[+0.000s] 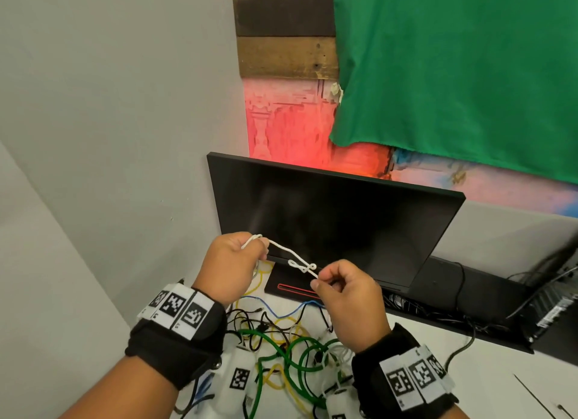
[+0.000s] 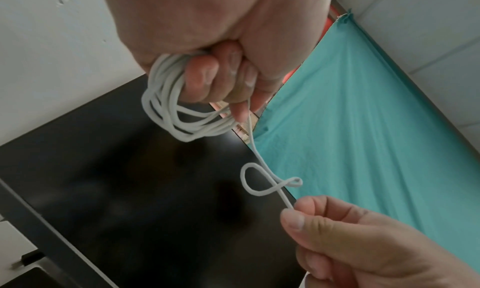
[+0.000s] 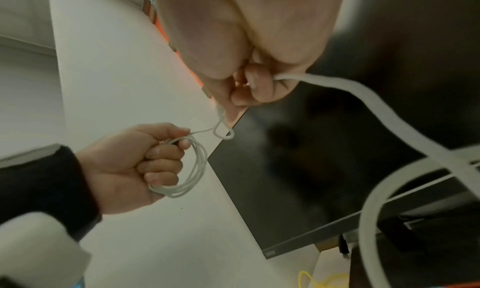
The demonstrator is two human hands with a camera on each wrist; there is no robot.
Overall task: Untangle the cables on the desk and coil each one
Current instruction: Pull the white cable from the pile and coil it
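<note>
A white cable (image 1: 293, 256) is held in the air between both hands, above the desk (image 1: 488, 365) and in front of the monitor (image 1: 337, 218). Several turns of it are gathered into a coil (image 2: 168, 108), around which the fingers (image 2: 202, 75) of the left hand (image 1: 231, 262) are curled. From that fist a single strand runs to the right hand (image 1: 347, 293), where it is pinched between thumb and forefinger, the other fingers being folded into the palm. A small loose knot (image 1: 301, 266) of two loops is seen in the strand just beside the right fingertips. A further length of the white cable is seen in the right wrist view leaving the right hand and curving downward.

Below the hands, near the front edge of the desk, a tangle is formed by a green cable (image 1: 281, 353), a yellow cable (image 1: 281, 384), a blue cable (image 1: 281, 314) and thin black cables (image 1: 247, 321). Black bands with printed markers are worn on both wrists.
</note>
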